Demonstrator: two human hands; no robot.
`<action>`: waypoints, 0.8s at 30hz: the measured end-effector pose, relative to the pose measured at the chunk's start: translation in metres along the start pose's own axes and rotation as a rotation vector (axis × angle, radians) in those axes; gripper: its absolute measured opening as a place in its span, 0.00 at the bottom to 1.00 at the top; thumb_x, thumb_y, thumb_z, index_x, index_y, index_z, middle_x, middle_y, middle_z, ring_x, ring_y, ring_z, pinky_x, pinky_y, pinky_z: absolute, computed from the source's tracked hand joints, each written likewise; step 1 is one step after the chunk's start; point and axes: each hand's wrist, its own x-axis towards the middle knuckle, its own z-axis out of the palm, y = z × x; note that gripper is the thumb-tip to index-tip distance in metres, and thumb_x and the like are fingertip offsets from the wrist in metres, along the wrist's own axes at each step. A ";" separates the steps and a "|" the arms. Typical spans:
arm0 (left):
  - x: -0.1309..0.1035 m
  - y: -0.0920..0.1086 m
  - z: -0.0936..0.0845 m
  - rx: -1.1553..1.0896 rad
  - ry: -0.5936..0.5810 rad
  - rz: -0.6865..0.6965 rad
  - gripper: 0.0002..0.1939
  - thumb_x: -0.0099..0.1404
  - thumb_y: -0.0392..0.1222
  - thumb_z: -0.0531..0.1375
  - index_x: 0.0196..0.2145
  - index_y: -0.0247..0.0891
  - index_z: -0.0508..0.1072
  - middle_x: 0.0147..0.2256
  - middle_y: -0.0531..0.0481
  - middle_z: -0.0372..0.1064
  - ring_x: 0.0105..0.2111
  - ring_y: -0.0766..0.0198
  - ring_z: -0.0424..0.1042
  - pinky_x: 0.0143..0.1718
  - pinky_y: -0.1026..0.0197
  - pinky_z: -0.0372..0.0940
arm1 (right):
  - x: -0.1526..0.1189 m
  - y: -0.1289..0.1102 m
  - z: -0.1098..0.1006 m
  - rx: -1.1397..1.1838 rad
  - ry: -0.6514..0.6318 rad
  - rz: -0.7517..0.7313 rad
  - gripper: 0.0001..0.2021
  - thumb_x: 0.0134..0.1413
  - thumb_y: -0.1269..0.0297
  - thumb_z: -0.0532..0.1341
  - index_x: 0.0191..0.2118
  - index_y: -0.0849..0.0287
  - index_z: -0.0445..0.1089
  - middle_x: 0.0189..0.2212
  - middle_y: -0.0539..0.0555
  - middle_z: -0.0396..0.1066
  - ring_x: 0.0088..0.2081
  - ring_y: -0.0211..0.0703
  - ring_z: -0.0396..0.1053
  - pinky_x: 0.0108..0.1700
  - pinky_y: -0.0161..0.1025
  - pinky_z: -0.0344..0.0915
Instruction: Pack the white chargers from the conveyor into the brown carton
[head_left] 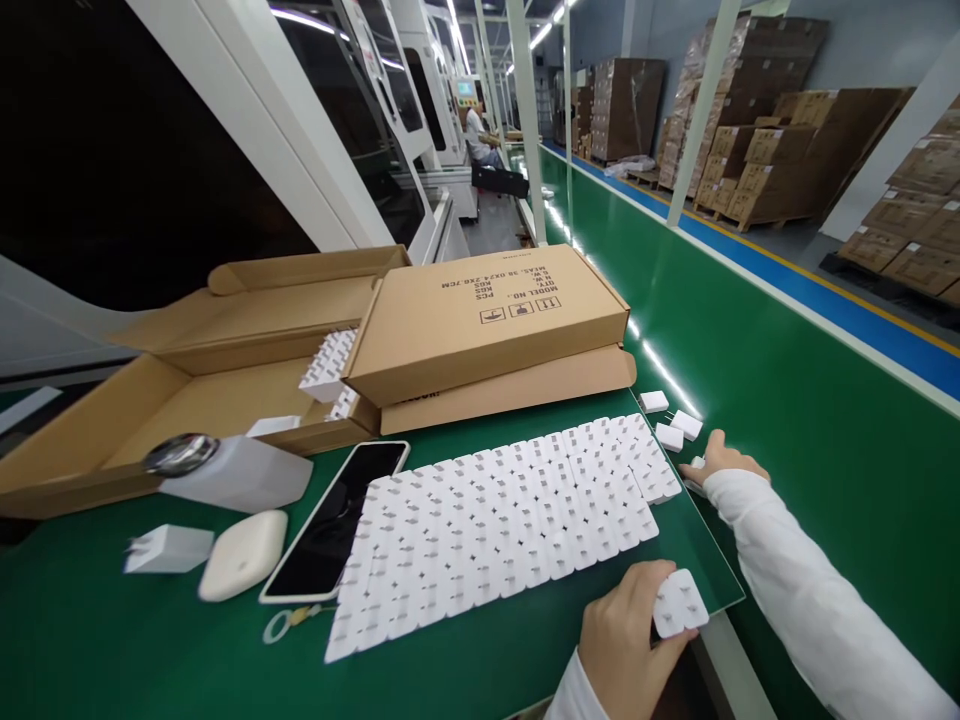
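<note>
My left hand [626,635], low in the view near the table's front edge, grips a small block of white power adapters [681,605] with their metal prongs facing me. My right hand [729,465] reaches over the green belt on the right, its fingers closed around another white power adapter [697,464], partly hidden. Just beyond those fingers lie several loose adapters [669,437]. A wide block of white adapters [502,520] stands in tight rows on the green table, prongs up, left of both hands.
Behind the rows are a closed cardboard box [487,310] and an open carton [225,395] holding more adapters. Left of the rows lie a phone [337,525], a white bottle [247,470], a rounded white case [244,555] and a single adapter [169,549]. A green conveyor belt [810,400] runs along the right.
</note>
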 end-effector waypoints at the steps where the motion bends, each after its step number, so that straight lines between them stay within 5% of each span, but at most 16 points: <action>1: 0.000 0.000 0.000 -0.012 0.012 0.012 0.23 0.50 0.37 0.63 0.44 0.44 0.63 0.39 0.51 0.71 0.35 0.58 0.73 0.27 0.60 0.71 | -0.001 0.005 -0.005 -0.025 -0.009 -0.031 0.27 0.47 0.52 0.56 0.49 0.63 0.53 0.36 0.66 0.69 0.38 0.62 0.69 0.33 0.49 0.62; 6: -0.001 0.001 -0.003 -0.071 0.044 0.043 0.19 0.53 0.38 0.61 0.43 0.42 0.64 0.38 0.50 0.72 0.34 0.58 0.73 0.28 0.60 0.71 | 0.000 0.004 -0.025 -0.134 0.010 -0.302 0.27 0.49 0.64 0.58 0.55 0.52 0.51 0.49 0.57 0.64 0.44 0.51 0.67 0.41 0.42 0.62; 12: -0.002 0.001 -0.005 -0.084 0.034 0.005 0.23 0.49 0.36 0.64 0.44 0.42 0.64 0.38 0.49 0.72 0.35 0.58 0.73 0.31 0.60 0.71 | 0.013 -0.038 -0.017 -0.236 -0.023 -0.404 0.14 0.49 0.67 0.59 0.44 0.61 0.65 0.48 0.60 0.62 0.46 0.49 0.63 0.43 0.48 0.64; 17: -0.018 -0.004 -0.020 -0.196 0.044 -0.056 0.24 0.45 0.31 0.65 0.42 0.40 0.67 0.38 0.50 0.72 0.36 0.59 0.73 0.36 0.60 0.70 | -0.006 0.018 -0.024 -0.143 -0.037 -0.500 0.19 0.40 0.64 0.63 0.43 0.56 0.67 0.43 0.58 0.66 0.39 0.53 0.68 0.38 0.47 0.64; 20: -0.026 -0.004 -0.031 -0.212 0.033 -0.149 0.24 0.45 0.31 0.65 0.41 0.41 0.67 0.38 0.50 0.72 0.36 0.60 0.72 0.37 0.61 0.70 | -0.040 0.064 -0.021 0.244 -0.149 -0.713 0.21 0.38 0.59 0.63 0.43 0.56 0.65 0.37 0.54 0.68 0.36 0.46 0.68 0.37 0.41 0.65; 24: -0.018 -0.003 -0.029 -0.155 0.037 -0.107 0.20 0.49 0.33 0.62 0.42 0.41 0.67 0.38 0.49 0.71 0.37 0.60 0.72 0.37 0.60 0.69 | -0.086 0.063 0.003 0.538 -0.201 -0.905 0.19 0.40 0.59 0.62 0.41 0.57 0.65 0.38 0.54 0.68 0.38 0.45 0.66 0.38 0.40 0.65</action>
